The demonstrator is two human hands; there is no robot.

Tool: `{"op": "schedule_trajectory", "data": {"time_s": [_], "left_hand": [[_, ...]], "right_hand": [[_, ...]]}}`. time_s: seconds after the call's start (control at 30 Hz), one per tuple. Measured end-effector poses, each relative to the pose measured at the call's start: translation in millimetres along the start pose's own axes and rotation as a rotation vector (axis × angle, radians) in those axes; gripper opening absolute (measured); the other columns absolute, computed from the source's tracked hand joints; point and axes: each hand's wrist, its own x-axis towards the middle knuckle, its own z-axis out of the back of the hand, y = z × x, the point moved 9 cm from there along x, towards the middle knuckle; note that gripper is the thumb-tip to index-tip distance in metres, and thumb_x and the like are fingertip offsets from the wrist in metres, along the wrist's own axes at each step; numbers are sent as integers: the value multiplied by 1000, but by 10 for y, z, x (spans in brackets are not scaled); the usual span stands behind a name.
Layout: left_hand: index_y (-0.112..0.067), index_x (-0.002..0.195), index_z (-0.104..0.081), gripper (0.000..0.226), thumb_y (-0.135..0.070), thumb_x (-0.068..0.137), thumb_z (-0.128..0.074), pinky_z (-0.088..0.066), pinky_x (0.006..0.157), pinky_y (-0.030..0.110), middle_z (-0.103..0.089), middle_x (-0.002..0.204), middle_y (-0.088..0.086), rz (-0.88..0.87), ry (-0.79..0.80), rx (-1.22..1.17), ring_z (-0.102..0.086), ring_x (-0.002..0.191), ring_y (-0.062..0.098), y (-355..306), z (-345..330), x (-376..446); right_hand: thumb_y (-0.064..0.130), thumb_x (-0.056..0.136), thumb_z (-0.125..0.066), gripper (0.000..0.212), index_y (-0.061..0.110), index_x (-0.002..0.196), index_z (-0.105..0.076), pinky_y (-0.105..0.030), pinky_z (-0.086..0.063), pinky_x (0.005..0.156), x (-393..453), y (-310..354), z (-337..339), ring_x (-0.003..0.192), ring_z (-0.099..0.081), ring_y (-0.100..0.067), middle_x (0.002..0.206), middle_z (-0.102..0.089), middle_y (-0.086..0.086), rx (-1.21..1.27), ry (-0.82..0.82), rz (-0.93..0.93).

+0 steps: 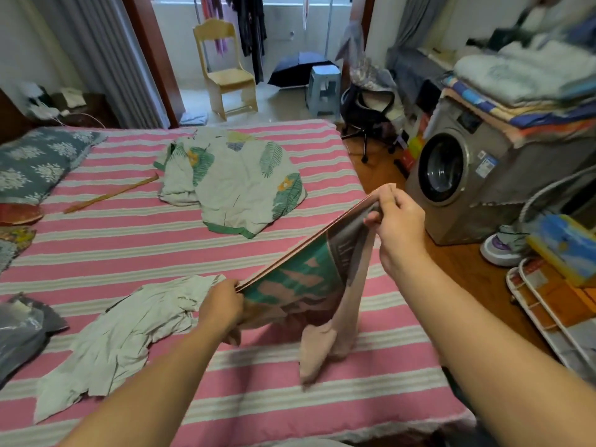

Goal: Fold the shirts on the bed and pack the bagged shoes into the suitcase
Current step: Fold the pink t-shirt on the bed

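Since the bed (129, 240) is wide and flat, I'd lay this pink shirt (303, 279) down on it before folding. Its top edge is stretched taut above the mattress, left hand (222, 306) and right hand (398, 217) each pinching a corner; sleeve dangles, so tuck first.
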Motion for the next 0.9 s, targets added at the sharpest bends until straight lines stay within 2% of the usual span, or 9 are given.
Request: {"op": "schedule_trajectory", "data": {"time_s": [0.1,0.2,0.33,0.47,0.57,0.67,0.73,0.83,0.9], "left_hand": [[-21,85,-62,17,-14,88,-48,-58,69,45,-71,86,11,-9,-89,-42,-64,73,31,-162,493,439],[-14,96,-62,14,-10,92,-49,-52,75,46,-67,100,21,-247,-291,89,-64,92,44,-912,1447,917],[-18,105,-60,18,-15,97,-44,-49,78,49,-64,113,17,-404,-614,-58,-60,98,43,-1880,2831,963],[-20,112,-57,17,-23,99,-46,-49,79,50,-65,112,14,-529,-752,-17,-61,95,42,-2042,3354,635],[-15,102,-53,24,-38,103,-49,-48,70,48,-65,99,20,-607,-647,208,-62,87,45,-1817,3119,550],[-17,93,-55,37,-52,100,-45,-41,57,38,-65,81,11,-737,-440,323,-62,72,38,-1374,2500,314],[-24,87,-55,49,-64,98,-29,-35,55,33,-61,69,-6,-722,-250,241,-58,62,18,-925,1994,101],[-36,79,-52,39,-68,96,-37,-44,62,29,-58,69,-19,-611,19,261,-54,66,1,-159,1080,-41],[-32,78,-49,44,-71,91,-37,-49,68,34,-56,75,-16,-585,156,372,-57,72,8,264,486,-101]], "right_hand": [[28,106,-48,24,14,94,-64,-25,-59,70,729,338,6,78,-64,-13,96,-66,-6,135,-23,-123],[24,105,-50,17,14,103,-64,-31,-58,89,1194,982,-2,90,-69,-15,106,-70,-4,217,13,-83],[26,103,-54,18,14,115,-59,-34,-61,66,1326,1911,-39,86,-70,-20,94,-71,-4,673,16,62],[28,102,-56,25,10,119,-61,-34,-61,65,1146,2032,78,85,-75,-22,98,-75,-8,739,-98,120],[20,101,-57,5,17,100,-60,-28,-56,61,859,1705,374,82,-71,-16,97,-70,-3,683,-298,76],[11,100,-50,21,20,81,-52,-26,-52,63,622,1055,718,73,-59,-10,81,-54,2,521,-383,11],[11,101,-48,29,19,73,-47,-21,-45,61,481,456,997,65,-47,-7,70,-44,5,366,-398,-32],[22,106,-46,32,18,74,-49,-14,-43,43,169,-473,1292,54,-51,-4,55,-53,6,143,-308,-223],[16,107,-40,35,5,78,-55,-13,-47,44,-20,-978,1393,56,-58,-6,69,-60,-9,-50,-172,-348]]}}
